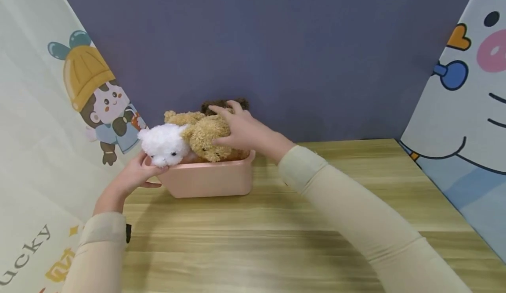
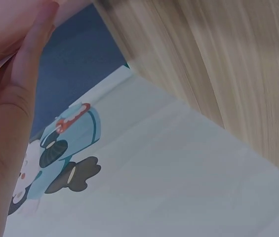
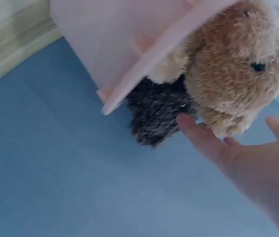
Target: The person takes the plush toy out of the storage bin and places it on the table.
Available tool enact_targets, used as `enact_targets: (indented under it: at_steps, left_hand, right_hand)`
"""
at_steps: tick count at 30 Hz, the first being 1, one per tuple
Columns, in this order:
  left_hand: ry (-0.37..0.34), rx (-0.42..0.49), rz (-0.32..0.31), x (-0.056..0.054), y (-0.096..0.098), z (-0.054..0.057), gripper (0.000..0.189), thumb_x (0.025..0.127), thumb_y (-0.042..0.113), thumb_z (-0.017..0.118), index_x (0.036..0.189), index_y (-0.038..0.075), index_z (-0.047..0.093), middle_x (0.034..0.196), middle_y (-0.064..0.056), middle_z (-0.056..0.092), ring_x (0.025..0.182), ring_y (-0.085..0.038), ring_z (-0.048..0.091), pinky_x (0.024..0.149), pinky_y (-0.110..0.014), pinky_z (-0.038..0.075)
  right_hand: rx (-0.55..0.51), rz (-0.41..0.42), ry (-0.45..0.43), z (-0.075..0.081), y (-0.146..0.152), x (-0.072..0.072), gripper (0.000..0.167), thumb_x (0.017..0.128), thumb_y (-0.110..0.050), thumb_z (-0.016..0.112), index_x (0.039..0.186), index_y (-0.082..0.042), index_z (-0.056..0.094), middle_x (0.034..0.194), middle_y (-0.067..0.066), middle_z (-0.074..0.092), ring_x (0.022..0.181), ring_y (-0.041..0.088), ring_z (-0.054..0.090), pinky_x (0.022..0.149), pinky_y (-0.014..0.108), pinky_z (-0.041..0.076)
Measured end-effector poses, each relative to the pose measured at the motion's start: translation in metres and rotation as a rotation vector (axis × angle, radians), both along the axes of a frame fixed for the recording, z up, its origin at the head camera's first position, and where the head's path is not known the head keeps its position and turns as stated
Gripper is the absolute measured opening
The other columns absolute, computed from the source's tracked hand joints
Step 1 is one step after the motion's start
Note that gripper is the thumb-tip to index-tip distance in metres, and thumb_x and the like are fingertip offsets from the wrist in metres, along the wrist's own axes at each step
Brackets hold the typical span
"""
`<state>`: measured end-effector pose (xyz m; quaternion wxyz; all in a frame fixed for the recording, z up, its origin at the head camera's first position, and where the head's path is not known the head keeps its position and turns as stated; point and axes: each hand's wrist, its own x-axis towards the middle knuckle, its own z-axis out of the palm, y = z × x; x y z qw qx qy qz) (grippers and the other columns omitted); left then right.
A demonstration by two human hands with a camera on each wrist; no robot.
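A pink plastic bin (image 1: 209, 181) stands against the dark back panel, full of plush toys. At its left end my left hand (image 1: 134, 174) grips the rim, beside a white plush toy (image 1: 164, 143). My right hand (image 1: 249, 130) spreads over the right side of the pile, fingers extended, touching a tan plush toy (image 1: 207, 137). Behind that lies a dark brown plush toy (image 1: 215, 105), and in the right wrist view a fingertip overlaps its dark fur (image 3: 159, 111). Another tan plush (image 1: 183, 117) shows at the back. The toys' lower parts are hidden inside the bin.
The bin stands on a wood-grain table (image 1: 237, 240). A dark panel (image 1: 276, 56) rises behind it, with a cartoon-printed white sheet (image 1: 35, 130) at left and another printed sheet (image 1: 466, 121) at right. A small black object (image 1: 128, 233) shows beside the left sleeve.
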<state>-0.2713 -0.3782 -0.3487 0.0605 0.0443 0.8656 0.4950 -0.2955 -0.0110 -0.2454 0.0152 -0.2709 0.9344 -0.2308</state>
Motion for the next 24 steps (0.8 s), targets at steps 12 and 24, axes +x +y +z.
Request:
enact_targets:
  at_steps: [12,24]
  left_hand:
    - [-0.028,-0.015,-0.001,-0.005,-0.004,-0.004,0.107,0.101,0.031,0.075,0.173,0.028,-0.003,0.179,-0.022,-0.002,0.137,-0.046,0.054,0.088,-0.058,0.067]
    - [-0.033,-0.007,-0.011,-0.004,-0.002,0.002,0.105,0.102,0.029,0.074,0.173,0.027,-0.003,0.179,-0.021,-0.006,0.139,-0.048,0.049,0.086,-0.053,0.069]
  right_hand:
    - [0.282,-0.014,0.054,-0.006,-0.034,0.001,0.108,0.086,-0.079,0.069,0.169,-0.050,0.007,0.173,0.007,0.027,0.148,0.043,0.034,0.117,0.068,0.038]
    - [0.149,0.015,0.017,-0.015,-0.027,-0.008,0.109,0.084,-0.072,0.077,0.171,-0.032,0.024,0.165,0.008,0.036,0.142,0.036,0.047,0.115,0.056,0.049]
